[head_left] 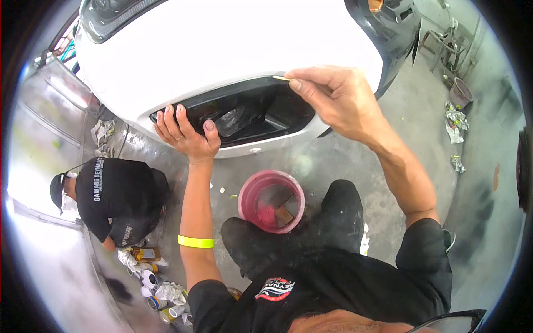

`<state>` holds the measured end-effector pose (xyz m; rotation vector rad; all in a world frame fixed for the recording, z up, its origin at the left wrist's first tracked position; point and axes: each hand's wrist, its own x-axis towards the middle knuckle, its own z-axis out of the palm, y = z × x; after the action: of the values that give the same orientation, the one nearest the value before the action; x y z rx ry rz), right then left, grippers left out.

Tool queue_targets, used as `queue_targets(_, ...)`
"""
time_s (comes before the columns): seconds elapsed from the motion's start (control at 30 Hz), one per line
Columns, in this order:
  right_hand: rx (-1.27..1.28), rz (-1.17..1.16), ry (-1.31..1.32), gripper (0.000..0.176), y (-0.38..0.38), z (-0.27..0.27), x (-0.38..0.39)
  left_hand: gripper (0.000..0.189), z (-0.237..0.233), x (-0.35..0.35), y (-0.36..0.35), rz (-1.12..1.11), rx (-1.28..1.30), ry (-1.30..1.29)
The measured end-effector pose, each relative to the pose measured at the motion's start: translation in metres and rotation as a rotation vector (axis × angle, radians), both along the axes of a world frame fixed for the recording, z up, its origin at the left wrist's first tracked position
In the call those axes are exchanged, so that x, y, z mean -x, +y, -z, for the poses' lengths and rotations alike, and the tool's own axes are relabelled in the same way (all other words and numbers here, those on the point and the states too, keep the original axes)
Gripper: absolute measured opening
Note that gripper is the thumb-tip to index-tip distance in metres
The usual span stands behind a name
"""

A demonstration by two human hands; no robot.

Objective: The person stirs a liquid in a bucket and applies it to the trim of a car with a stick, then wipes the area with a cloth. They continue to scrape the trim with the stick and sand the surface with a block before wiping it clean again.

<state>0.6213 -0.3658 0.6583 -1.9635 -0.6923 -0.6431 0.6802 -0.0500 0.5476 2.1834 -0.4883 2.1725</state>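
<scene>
A white car bumper with a black recessed opening fills the upper middle of the view. My right hand pinches a thin pale-yellow strip between thumb and forefinger, right at the top edge of that opening. The strip's free end reaches left along the black trim. At the opening's left end lies my left hand, palm up, fingers spread against the lower rim and the dark inside, holding nothing.
Below the bumper stands a pink bucket with a brown block inside. A person in black crouches at left, near cans and crumpled paper. Along the right wall are more paper scraps and a grey bucket.
</scene>
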Motion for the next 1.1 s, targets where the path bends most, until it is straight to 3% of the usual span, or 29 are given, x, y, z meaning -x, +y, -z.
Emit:
queue_targets(0.1,0.223,-0.016,-0.17,0.016,0.002,-0.001,-0.008,0.059,0.0,-0.001,0.0,-0.003,0.002,-0.003)
queue_targets(0.23,0.233,0.0,-0.005,0.018,0.006,-0.005,-0.015,0.059,0.0,0.0,0.0,0.01,0.004,-0.016)
queue_targets(0.33,0.172,-0.058,-0.042,0.019,0.006,-0.008,-0.021,0.059,0.0,0.0,0.0,0.014,0.005,-0.014)
queue_targets(0.5,0.349,-0.014,-0.258,0.016,0.015,-0.017,-0.027,0.059,0.001,0.0,0.001,0.012,0.011,-0.011)
queue_targets(1.1,0.36,-0.04,-0.333,0.018,0.023,-0.016,-0.029,0.059,0.0,-0.001,0.002,0.044,0.016,-0.01)
